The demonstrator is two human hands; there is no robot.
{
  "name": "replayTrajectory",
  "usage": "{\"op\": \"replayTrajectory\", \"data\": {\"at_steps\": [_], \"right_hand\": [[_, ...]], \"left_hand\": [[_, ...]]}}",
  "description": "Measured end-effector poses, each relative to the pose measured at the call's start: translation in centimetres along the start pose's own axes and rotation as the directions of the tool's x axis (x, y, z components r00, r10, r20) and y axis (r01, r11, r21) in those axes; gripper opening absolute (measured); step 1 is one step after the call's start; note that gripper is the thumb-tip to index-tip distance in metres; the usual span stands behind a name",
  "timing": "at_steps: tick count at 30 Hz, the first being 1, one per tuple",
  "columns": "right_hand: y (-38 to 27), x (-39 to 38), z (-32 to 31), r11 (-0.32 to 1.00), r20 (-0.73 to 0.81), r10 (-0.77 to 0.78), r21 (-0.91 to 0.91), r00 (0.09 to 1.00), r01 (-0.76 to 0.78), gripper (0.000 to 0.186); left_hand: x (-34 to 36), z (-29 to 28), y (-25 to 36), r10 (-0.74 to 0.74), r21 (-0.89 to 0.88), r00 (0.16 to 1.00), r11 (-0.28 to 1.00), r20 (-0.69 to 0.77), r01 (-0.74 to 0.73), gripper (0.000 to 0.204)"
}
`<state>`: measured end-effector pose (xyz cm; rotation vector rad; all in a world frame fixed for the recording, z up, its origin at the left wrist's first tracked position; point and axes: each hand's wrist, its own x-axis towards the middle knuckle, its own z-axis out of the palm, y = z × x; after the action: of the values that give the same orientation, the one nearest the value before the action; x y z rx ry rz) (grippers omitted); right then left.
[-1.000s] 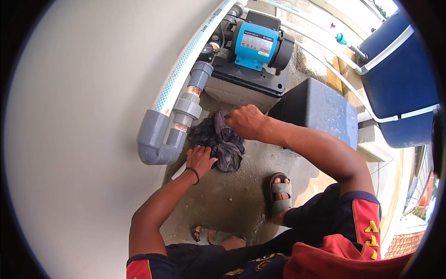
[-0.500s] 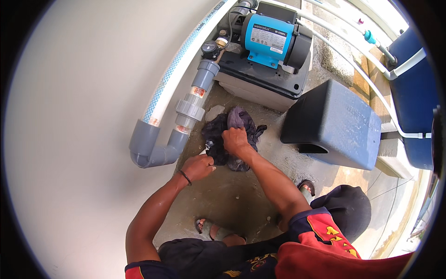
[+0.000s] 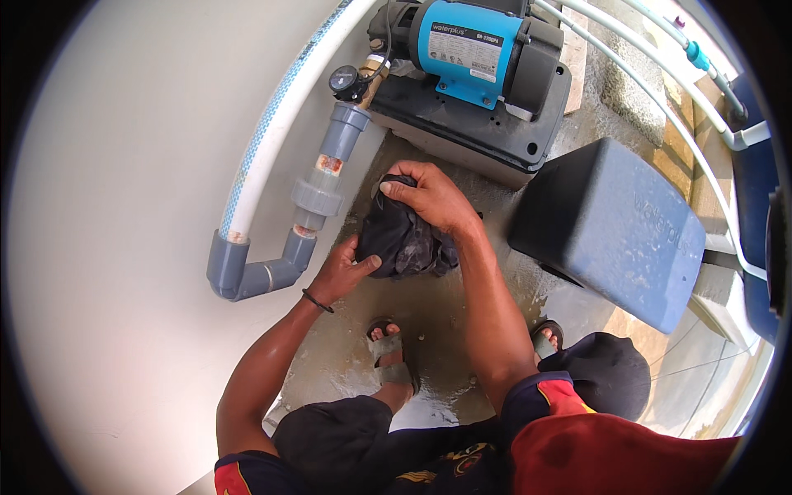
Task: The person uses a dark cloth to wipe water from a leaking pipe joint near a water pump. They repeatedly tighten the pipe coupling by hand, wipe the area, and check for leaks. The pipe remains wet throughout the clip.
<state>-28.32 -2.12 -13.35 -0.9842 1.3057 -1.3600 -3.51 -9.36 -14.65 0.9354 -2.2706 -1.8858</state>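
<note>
A crumpled dark cloth (image 3: 406, 246) is between my hands, low over the wet concrete beside the grey pipework. My right hand (image 3: 422, 196) is closed on its upper part, thumb over the fabric. On the cloth's lower left side, my left hand (image 3: 345, 272), with a dark band at the wrist, grips the fabric with the thumb showing. Just left of them are a grey pipe union (image 3: 316, 197) and a grey elbow (image 3: 228, 268), which joins a white hose (image 3: 268, 132). The fingers behind the cloth are hidden.
Above stands a blue-and-black pump (image 3: 460, 54) on a black base (image 3: 536, 132). A dark plastic cover (image 3: 619, 231) lies at the right, near concrete blocks (image 3: 718, 297), white pipes (image 3: 660, 107) and blue tanks (image 3: 751, 190). A pale wall (image 3: 124, 231) fills the left; my sandalled feet (image 3: 388, 355) are below.
My right hand has moved up and shifted its hold to the cloth's top. My left hand has risen onto its left side. The cloth looks more gathered, and my left foot has moved forward.
</note>
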Motion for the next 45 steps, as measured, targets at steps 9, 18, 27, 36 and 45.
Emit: {"op": "replayTrajectory", "data": {"at_steps": [9, 18, 27, 36, 45], "right_hand": [[2.8, -4.3, 3.6, 0.643, -0.531, -0.653, -0.766, 0.540, 0.023, 0.020], [10.5, -6.1, 9.0, 0.903, -0.413, -0.185, -0.429, 0.892, -0.011, 0.018], [1.8, -3.1, 9.7, 0.791, -0.299, -0.244, -0.612, 0.923, 0.011, 0.037], [-7.3, 1.5, 11.7, 0.327, 0.005, -0.613, -0.909, 0.790, 0.259, 0.039], [-10.0, 9.2, 14.1, 0.104, 0.358, 0.031, -0.930, 0.933, 0.353, 0.052]], "left_hand": [[2.6, 1.2, -1.7, 0.427, 0.393, 0.854, 0.870, -0.297, -0.298, 0.031], [0.5, 6.7, 3.8, 0.671, 0.660, 0.740, 0.536, 0.044, -0.526, 0.028], [-2.9, 1.7, -4.6, 0.359, 0.124, 0.762, 0.929, -0.538, -0.349, 0.033], [-2.5, -1.5, -6.8, 0.031, -0.208, 0.886, 0.968, -0.462, -0.142, 0.043], [-2.6, -5.2, 0.2, 0.243, -0.586, 0.735, 0.470, -0.633, -0.660, 0.058]]}}
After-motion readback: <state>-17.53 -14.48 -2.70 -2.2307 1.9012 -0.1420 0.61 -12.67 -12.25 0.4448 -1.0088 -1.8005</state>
